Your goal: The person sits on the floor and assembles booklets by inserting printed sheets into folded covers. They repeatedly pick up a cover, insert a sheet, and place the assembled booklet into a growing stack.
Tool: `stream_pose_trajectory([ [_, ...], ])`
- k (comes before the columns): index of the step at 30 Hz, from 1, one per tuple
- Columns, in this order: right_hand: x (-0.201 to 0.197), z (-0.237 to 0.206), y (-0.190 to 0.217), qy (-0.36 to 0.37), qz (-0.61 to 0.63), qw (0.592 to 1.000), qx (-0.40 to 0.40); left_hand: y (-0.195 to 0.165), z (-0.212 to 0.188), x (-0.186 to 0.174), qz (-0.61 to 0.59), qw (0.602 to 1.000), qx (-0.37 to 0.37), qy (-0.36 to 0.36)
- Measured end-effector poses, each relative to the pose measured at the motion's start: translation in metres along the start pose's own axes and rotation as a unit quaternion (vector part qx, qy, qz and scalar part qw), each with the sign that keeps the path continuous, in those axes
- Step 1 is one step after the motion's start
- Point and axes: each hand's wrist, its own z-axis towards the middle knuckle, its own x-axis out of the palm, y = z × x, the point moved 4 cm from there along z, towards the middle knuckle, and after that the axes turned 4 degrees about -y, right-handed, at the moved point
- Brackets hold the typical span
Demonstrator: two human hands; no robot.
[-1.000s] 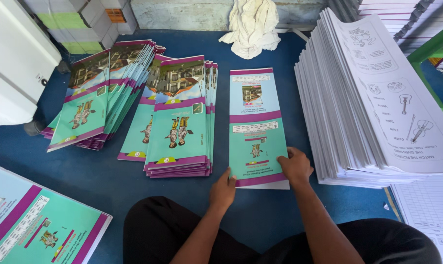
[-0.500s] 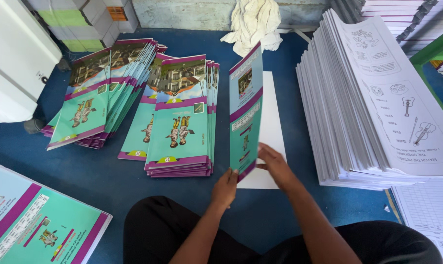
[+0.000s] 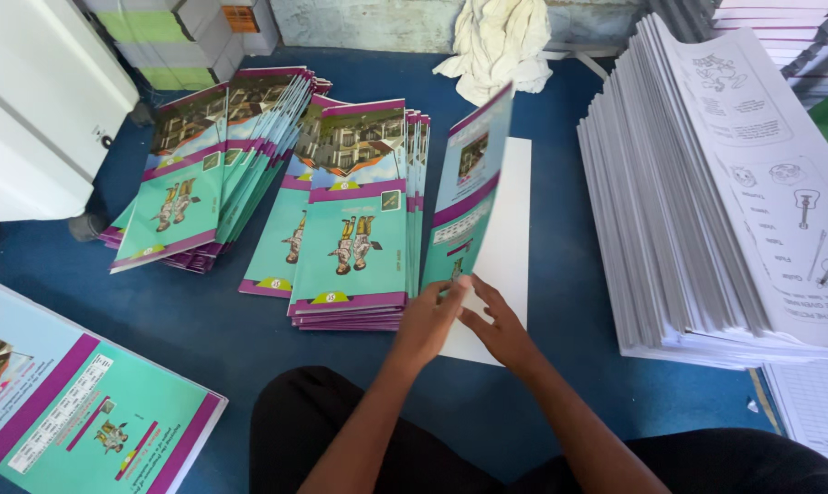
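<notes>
A teal and purple cover sheet (image 3: 469, 183) stands half folded on the blue floor, its left half raised and its white inner side (image 3: 510, 229) lying flat. My left hand (image 3: 429, 320) pinches the raised half at its near edge. My right hand (image 3: 494, 322) presses on the white half near the fold. Just to the left lies a stack of folded covers (image 3: 354, 229), fanned out, and a second fanned stack (image 3: 208, 165) lies further left.
A tall pile of printed white sheets (image 3: 706, 210) fills the right side. Flat unfolded covers (image 3: 85, 412) lie at the near left. A white cloth (image 3: 501, 41) sits at the back, stacked boxes (image 3: 171, 37) and a white cabinet (image 3: 39, 110) on the left.
The cover lay flat and printed side up a second ago. Its right half has since been lifted and swung over to the left, showing the white inside. My right hand moved onto the white half.
</notes>
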Motion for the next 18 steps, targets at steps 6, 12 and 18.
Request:
stream_pose_trajectory([
  [6, 0.001, -0.009, 0.023, -0.012, -0.018, 0.999, -0.030, -0.011, 0.002, 0.001, -0.017, 1.000, 0.005, 0.009],
  [12, 0.000, -0.010, 0.005, 0.022, -0.200, 0.978, 0.050, 0.014, 0.012, -0.027, -0.222, 0.975, -0.031, 0.004],
  [18, -0.003, -0.013, -0.027, 0.017, -0.415, 0.906, -0.079, 0.033, 0.014, -0.087, -0.189, 0.976, -0.058, -0.086],
])
